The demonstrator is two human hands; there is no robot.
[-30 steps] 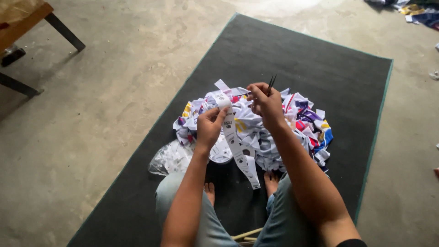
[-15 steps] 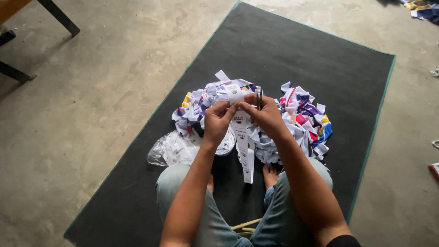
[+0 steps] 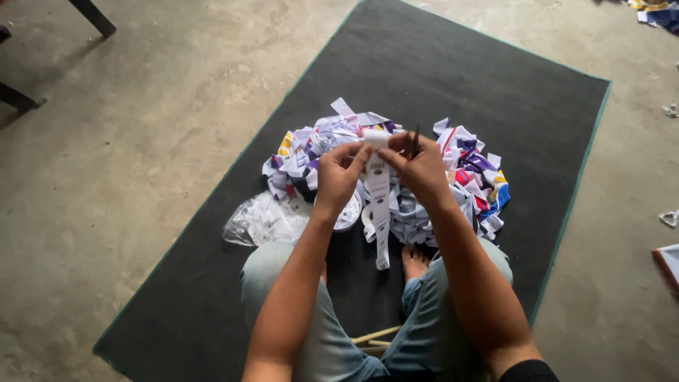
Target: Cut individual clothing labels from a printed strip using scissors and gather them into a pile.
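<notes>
— Containers first?
— Clear plastic bag (image 3: 263, 221), lying crumpled on the dark mat (image 3: 495, 78) near its left edge, just beside the left knee. Holds pale paper or cloth pieces; cannot tell which through the plastic.

— And the surface, the room?
— Dark grey rectangular mat with a thin green border, laid at a slant on a bare concrete floor (image 3: 141, 155). Heap of cut scraps (image 3: 467, 170) at the mat's middle: white, lilac, purple, with bits of yellow, red and blue. Black furniture legs (image 3: 92, 15) off the mat at the far left corner of the view. More coloured scraps (image 3: 658, 10) on the concrete past the mat's far right corner, and a few loose pieces beyond its right edge. Seated cross-legged on the mat's near end, in pale jeans, one bare foot (image 3: 414, 260) showing between the knees. Light wooden sticks (image 3: 375, 338) under the legs at the near edge.

— The strip itself?
— Long narrow white strip (image 3: 380, 212) with small dark print, held up above the heap's middle, hanging straight down toward the foot, lower end curling slightly.

— Hands?
— Left hand (image 3: 338, 175) curled, fingertips pinching the strip's top from the left. Right hand (image 3: 423, 168) closed on the top from the right, also gripping thin dark scissors (image 3: 413, 140) that stick up from the fist. Hands nearly touching.
</notes>
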